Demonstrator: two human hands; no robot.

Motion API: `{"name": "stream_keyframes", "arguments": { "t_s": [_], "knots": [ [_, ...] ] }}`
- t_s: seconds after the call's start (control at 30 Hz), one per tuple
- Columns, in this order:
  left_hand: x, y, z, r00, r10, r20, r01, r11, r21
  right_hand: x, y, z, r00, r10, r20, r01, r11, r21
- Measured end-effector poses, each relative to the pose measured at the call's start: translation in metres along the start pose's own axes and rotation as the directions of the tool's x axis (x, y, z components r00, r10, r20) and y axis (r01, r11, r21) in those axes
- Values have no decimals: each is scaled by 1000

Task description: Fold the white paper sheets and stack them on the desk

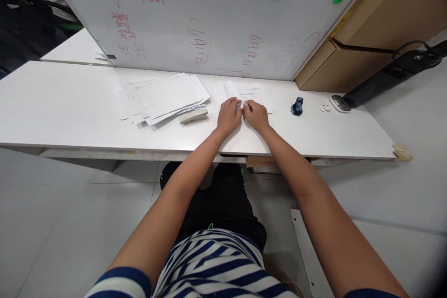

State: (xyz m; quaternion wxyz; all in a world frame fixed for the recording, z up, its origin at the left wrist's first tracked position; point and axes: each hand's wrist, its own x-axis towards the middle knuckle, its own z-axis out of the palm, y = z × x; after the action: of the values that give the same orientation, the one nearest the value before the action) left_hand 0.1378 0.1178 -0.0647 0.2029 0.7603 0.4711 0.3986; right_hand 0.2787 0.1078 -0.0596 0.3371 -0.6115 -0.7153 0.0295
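Both hands meet over a white paper sheet (260,95) with faint printing, lying on the white desk (331,135). My left hand (229,115) has its fingers bent on the sheet's near edge, where part of the paper stands up in a fold. Close beside it, my right hand (256,115) pinches the paper with thumb and forefinger. The fingertips of the two hands almost touch. Just left of my left hand lies a beige stapler (193,117). A loose stack of paper sheets (167,95) is spread behind the stapler.
A whiteboard (223,18) with red writing stands along the desk's back. To the right are a small dark blue object (297,106), a small white piece (324,108), a computer mouse (340,103), cardboard boxes (349,67) and a black cylinder (387,74).
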Motion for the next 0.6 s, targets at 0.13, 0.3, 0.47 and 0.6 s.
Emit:
{"name": "stream_keyframes", "arguments": {
  "t_s": [0.13, 0.3, 0.47, 0.6],
  "knots": [
    [-2, 2, -1, 999, -31, -25, 30, 999, -22, -2, -4, -1, 997, -70, 15, 71, 992, -102],
    [-2, 1, -2, 999, -45, -27, 44, 998, -37, -3, -4, -1, 998, -56, 17, 58, 987, -149],
    [0, -4, 0, 998, -58, -31, 55, 996, -76, -3, -1, 1, 998, -65, -10, 63, 990, -129],
    [1, -6, 1, 996, -67, -54, 61, 993, -105, -4, -1, 2, 997, -65, -35, 60, 989, -134]
  ]
}}
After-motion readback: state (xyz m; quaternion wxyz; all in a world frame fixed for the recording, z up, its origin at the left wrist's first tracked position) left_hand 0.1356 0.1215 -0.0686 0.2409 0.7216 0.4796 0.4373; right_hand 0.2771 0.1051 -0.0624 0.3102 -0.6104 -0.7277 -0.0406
